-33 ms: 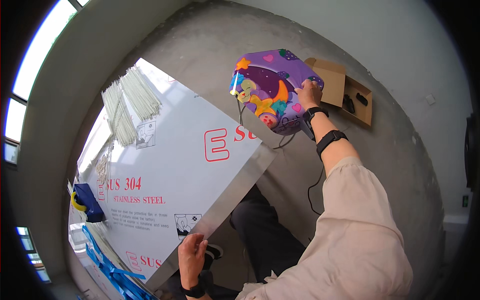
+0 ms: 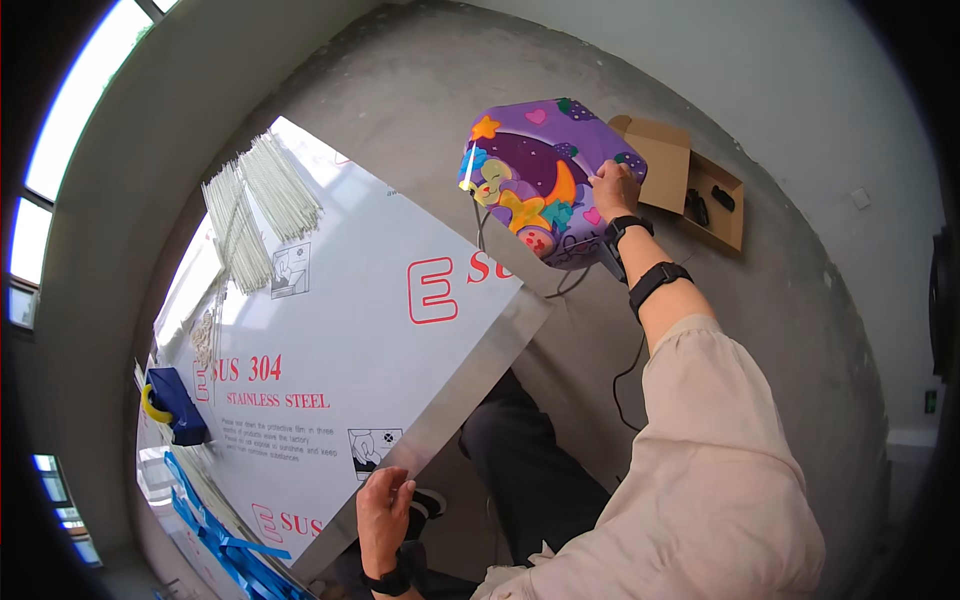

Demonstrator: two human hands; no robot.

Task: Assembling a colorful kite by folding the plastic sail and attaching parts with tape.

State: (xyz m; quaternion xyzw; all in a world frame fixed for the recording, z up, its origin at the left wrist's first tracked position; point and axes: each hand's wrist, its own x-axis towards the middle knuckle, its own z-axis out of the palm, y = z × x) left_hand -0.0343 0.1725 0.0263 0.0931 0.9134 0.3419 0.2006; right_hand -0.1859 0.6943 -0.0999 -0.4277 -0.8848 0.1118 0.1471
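Note:
A purple stool (image 2: 525,165) with a many-sided, cartoon-printed seat stands beyond the table's right corner, thin dark legs showing below it. My right hand (image 2: 615,188) rests at the seat's right side, its fingers pinched together against the surface. Whatever lies between those fingertips is too small or hidden to tell. By the near edge of the table (image 2: 340,335), my left hand (image 2: 384,508) hangs with its fingers loosely curled, and nothing shows in it. Dark bands circle both wrists, and a second one sits on my right forearm.
Bundles of thin whitish sticks (image 2: 262,205) lie at the table's far left. A blue tape dispenser (image 2: 180,405) and blue straps (image 2: 225,545) sit along its left side. Behind the stool, an open cardboard box (image 2: 722,222) holds black items. A black cable (image 2: 622,385) trails across the floor.

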